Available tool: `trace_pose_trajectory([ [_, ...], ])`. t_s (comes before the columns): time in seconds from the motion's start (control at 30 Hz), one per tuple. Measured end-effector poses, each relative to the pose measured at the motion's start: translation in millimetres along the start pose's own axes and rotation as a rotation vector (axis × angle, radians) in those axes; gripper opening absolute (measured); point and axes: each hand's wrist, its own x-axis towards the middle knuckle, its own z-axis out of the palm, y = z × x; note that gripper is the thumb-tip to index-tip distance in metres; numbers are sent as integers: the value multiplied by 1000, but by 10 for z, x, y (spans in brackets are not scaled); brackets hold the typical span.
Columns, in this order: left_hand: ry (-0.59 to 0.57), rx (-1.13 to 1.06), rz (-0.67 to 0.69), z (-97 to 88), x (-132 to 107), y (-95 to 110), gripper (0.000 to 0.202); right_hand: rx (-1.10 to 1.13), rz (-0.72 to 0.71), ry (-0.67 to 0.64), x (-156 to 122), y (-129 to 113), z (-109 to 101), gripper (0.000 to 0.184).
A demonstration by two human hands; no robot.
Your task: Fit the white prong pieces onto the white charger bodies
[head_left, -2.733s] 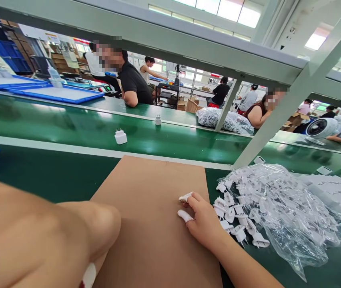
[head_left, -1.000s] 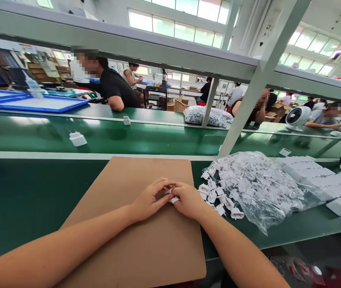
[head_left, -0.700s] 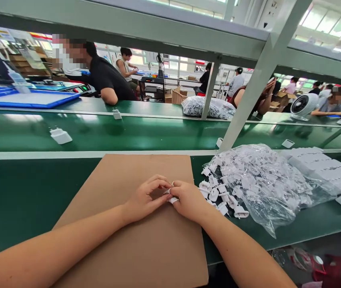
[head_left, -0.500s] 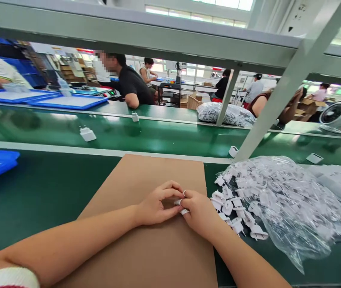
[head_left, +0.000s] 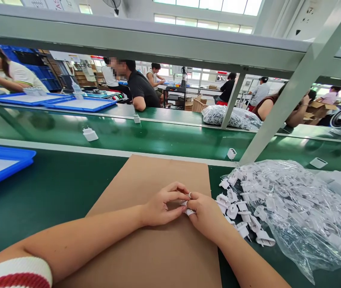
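My left hand (head_left: 165, 205) and my right hand (head_left: 205, 214) meet fingertip to fingertip above a brown cardboard sheet (head_left: 155, 252). Pinched between them is a small white plastic piece (head_left: 189, 212), mostly covered by the fingers, so its exact shape cannot be made out. Narrow white bands show around fingers of my right hand. Just right of that hand, loose white plastic plug parts (head_left: 242, 218) with pins spill from a clear plastic bag (head_left: 305, 240) filled with many more.
Beyond the cardboard runs a green conveyor belt (head_left: 158, 138), carrying a white plug adapter (head_left: 90, 134) and other white housings. A blue tray (head_left: 23, 156) lies at left. A slanted metal post (head_left: 281, 96) rises at right. Several people sit across the line.
The view has shifted slightly, so the scene sits a little further right. Both hands stay together over the cardboard, and the gap between the left thumb and fingers looks narrower.
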Motion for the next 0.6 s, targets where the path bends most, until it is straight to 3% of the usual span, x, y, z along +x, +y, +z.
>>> trace_pose_trajectory([
  [0.17,34,34,15,12,-10,7,26,84,25,18,4,-2,0,21],
  [0.33,94,202,169,-10,-2,58,30,334,-20,29,-1,-10,-8,19],
  [0.6,100,377,286,-23,-5,105,31,521,-97,-95,15,8,-77,7],
])
